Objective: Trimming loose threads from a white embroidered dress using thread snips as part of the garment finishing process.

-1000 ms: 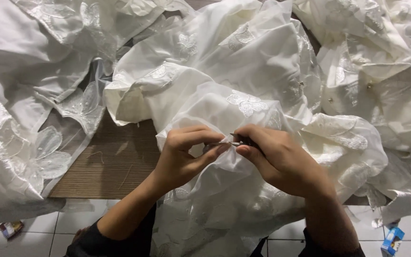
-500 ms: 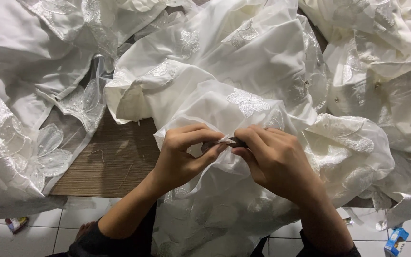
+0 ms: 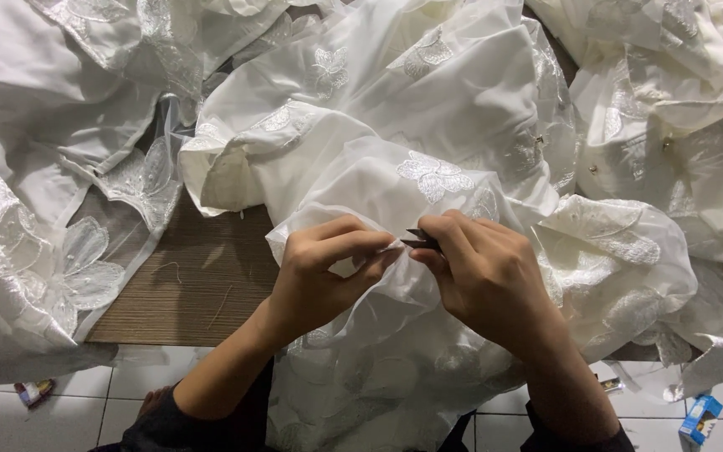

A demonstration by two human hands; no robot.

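A white embroidered garment (image 3: 395,125) lies bunched over the wooden table (image 3: 194,285) and hangs off its front edge. My left hand (image 3: 324,268) pinches a fold of its sheer fabric between thumb and fingers. My right hand (image 3: 483,276) holds a small dark cutting tool (image 3: 423,241) whose tip touches the pinched fold. Both hands meet just above the table's front edge. Most of the tool is hidden inside my right fist.
More white lace garments are heaped at the left (image 3: 52,167) and at the right (image 3: 679,142). Loose threads (image 3: 219,305) lie on the bare wood. On the tiled floor are a small wrapper (image 3: 33,391) and a blue carton (image 3: 700,418).
My hands stay together on the same fold with only slight finger shifts. The view has drifted a little.
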